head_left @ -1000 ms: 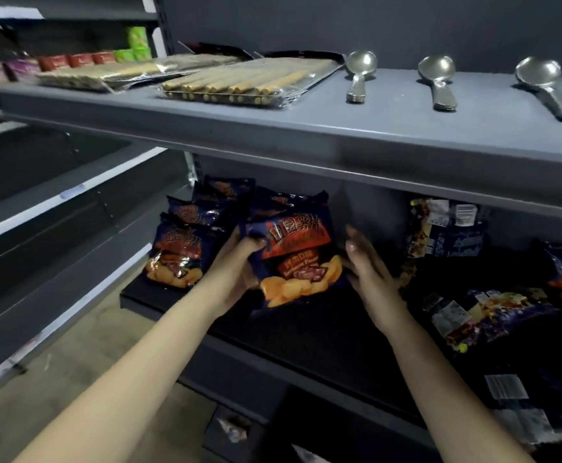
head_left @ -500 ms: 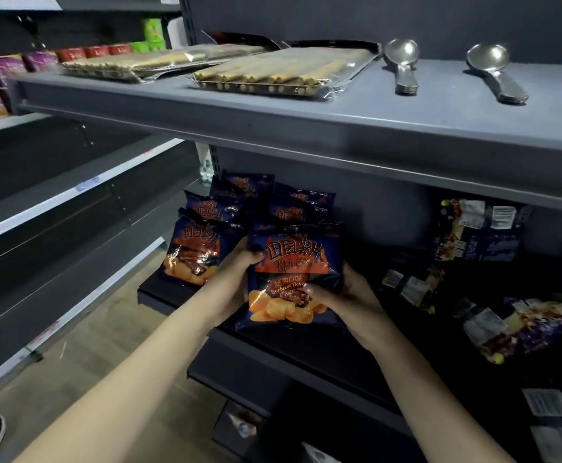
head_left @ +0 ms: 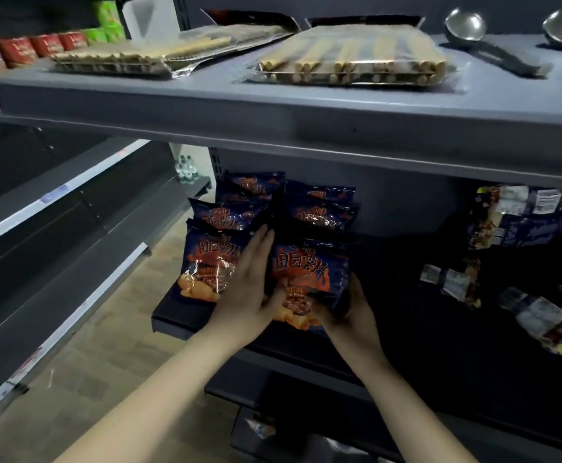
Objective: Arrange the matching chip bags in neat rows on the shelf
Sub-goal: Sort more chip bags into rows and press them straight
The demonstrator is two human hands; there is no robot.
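We're down at the dark shelf [head_left: 406, 332], and the front chip bag [head_left: 309, 269] stands upright near its front edge, at the head of the right-hand row. It's a glossy navy packet with a flame-orange band, bold characters across the middle and golden chips pictured along the bottom. The right hand [head_left: 353, 315] has it by the lower corner at five o'clock, fingers curled round the edge and thumb on the front. The left hand [head_left: 251, 289] is flat, fingers [head_left: 261, 242] straight and together, pressed edge-on against the bag's nine o'clock side and holding nothing. At nine o'clock of that hand stands the neighbouring bag [head_left: 206, 262], same print, fronting the left row. At twelve o'clock we see the rear bags [head_left: 319, 208] lined up behind, matching. Off at three o'clock loose packets [head_left: 513, 218] lie jumbled, labels showing. Above, the upper shelf [head_left: 272, 108] carries wafer-roll packs [head_left: 349, 58] and a ladle [head_left: 466, 28].
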